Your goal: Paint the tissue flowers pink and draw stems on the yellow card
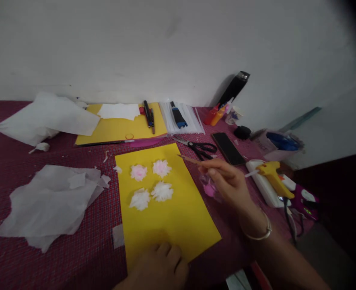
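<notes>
A yellow sheet (pixel 171 217) lies on the red checked cloth in front of me, with several small tissue flowers (pixel 151 185) on its upper half, two pinkish and two white. My left hand (pixel 162 266) rests on the sheet's near edge, fingers curled down against the paper. My right hand (pixel 230 181) hovers beside the sheet's right edge, pinched on a thin wooden-handled brush (pixel 190 160) whose end points up and left. Under that hand sits a small clear dish with pink paint (pixel 209 188).
White tissue paper (pixel 49 205) lies at the left, more (pixel 46 119) at the back left. Black scissors (pixel 200 148), a phone (pixel 227 148), a yellow glue gun (pixel 272 177), paint bottles (pixel 215 115), markers and another yellow sheet (pixel 120 127) crowd the back and right.
</notes>
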Action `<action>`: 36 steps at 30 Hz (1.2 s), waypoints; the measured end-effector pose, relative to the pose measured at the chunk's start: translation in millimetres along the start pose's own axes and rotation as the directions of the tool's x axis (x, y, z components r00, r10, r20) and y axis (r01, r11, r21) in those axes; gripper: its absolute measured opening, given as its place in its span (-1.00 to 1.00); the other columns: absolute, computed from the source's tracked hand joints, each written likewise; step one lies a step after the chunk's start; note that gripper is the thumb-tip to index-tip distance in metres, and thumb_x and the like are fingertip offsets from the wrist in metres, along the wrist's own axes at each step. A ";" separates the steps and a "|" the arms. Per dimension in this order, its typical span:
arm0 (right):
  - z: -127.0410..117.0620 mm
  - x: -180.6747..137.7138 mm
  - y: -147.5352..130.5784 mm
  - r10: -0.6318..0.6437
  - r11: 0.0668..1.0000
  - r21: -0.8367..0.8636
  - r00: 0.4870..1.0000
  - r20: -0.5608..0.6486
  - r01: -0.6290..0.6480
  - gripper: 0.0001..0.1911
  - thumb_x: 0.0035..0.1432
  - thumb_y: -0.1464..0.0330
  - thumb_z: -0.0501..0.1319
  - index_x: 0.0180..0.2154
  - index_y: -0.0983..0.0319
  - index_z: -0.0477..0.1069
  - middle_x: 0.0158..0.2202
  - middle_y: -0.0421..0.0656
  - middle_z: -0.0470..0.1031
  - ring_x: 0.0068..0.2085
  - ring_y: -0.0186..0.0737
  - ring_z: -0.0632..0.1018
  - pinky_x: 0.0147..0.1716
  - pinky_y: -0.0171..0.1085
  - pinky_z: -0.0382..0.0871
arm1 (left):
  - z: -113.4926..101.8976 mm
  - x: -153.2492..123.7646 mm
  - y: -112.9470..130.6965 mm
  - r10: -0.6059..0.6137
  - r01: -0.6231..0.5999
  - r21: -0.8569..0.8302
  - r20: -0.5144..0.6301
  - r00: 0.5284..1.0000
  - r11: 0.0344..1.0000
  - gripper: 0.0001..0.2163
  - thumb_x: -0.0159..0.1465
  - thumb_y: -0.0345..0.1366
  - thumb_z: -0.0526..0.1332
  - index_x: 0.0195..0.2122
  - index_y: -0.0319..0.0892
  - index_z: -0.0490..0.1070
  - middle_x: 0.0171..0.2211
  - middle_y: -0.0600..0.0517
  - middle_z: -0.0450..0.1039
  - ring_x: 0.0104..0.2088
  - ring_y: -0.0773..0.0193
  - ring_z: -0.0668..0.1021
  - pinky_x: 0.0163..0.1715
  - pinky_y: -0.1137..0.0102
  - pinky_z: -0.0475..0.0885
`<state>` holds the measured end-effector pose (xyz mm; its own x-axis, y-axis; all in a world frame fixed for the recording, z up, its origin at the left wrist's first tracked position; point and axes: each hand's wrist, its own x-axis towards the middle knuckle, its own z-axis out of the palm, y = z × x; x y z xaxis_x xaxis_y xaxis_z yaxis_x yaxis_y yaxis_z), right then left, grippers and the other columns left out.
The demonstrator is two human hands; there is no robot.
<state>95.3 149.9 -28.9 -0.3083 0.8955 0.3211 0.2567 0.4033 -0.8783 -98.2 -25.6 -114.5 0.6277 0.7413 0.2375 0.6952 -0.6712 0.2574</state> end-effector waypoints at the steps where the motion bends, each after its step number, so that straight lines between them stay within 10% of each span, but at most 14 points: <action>1: -9.4 -1.7 -3.1 0.041 0.998 0.048 0.998 -0.049 -0.038 -0.83 0.31 0.34 0.20 -0.12 0.10 0.54 -0.25 -0.16 0.62 -0.22 -0.21 0.63 -0.24 -0.23 0.49 | -8.9 1.0 1.3 -0.012 0.012 -0.005 -0.010 1.000 1.000 -0.88 0.22 -0.23 0.26 -0.39 -0.10 0.35 -0.49 0.06 0.45 -0.51 0.22 0.45 -0.60 0.34 0.17; 9: -89.7 -64.2 20.8 0.300 0.931 0.277 0.931 -0.210 -0.237 -0.93 0.21 0.29 0.30 -0.27 0.14 0.50 -0.42 -0.24 0.60 -0.38 -0.33 0.60 -0.34 -0.36 0.45 | -82.8 64.8 -39.5 -0.238 0.341 -0.401 0.286 0.928 0.850 -0.72 0.37 -0.21 -0.06 -0.41 -0.12 0.33 -0.47 0.06 0.44 -0.46 0.31 0.49 -0.47 0.44 0.33; 13: -86.6 -87.6 37.3 0.391 0.898 0.277 0.910 -0.140 -0.343 -0.88 0.21 0.26 0.29 -0.27 0.18 0.48 -0.41 -0.20 0.60 -0.38 -0.32 0.58 -0.37 -0.36 0.41 | -77.3 133.3 -66.0 -0.442 0.632 -0.433 0.463 0.768 0.643 -0.75 0.32 -0.13 -0.07 -0.30 -0.13 0.31 -0.48 0.10 0.38 -0.55 0.33 0.47 -0.56 0.45 0.32; 16: -78.7 -89.7 39.4 0.365 0.911 0.245 0.926 -0.098 -0.333 -0.85 0.22 0.25 0.25 -0.26 0.20 0.46 -0.40 -0.18 0.59 -0.35 -0.28 0.58 -0.33 -0.33 0.41 | -61.4 180.2 -78.5 -0.497 0.666 -0.348 0.463 0.734 0.660 -0.78 0.27 -0.21 -0.03 -0.19 -0.16 0.31 -0.51 0.11 0.37 -0.61 0.34 0.42 -0.60 0.45 0.27; 23: -71.0 -87.1 40.8 0.290 0.944 0.172 0.957 -0.017 -0.283 -0.88 0.27 0.30 0.18 -0.23 0.19 0.44 -0.32 -0.18 0.55 -0.28 -0.26 0.57 -0.26 -0.30 0.40 | -38.7 225.1 -89.8 -0.462 0.573 -0.176 0.426 0.778 0.801 -0.80 0.13 -0.24 0.13 -0.61 -0.16 0.26 -0.64 0.11 0.25 -0.57 0.35 0.31 -0.54 0.40 0.08; 36: -76.1 -91.7 46.6 0.333 0.926 0.178 0.942 0.031 -0.333 -0.80 0.25 0.21 0.22 -0.25 0.20 0.48 -0.35 -0.15 0.57 -0.31 -0.22 0.57 -0.30 -0.28 0.42 | -39.9 221.9 -80.3 -0.430 0.523 -0.195 0.372 0.822 0.830 -0.79 0.15 -0.27 0.12 -0.60 -0.19 0.33 -0.64 0.10 0.26 -0.57 0.36 0.29 -0.49 0.39 0.10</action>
<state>205.3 100.9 -72.4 -0.2338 0.9723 -0.0009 0.1771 0.0416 -0.9833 -28.7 192.6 -45.1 0.3473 0.8998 -0.2639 0.8367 -0.1703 0.5205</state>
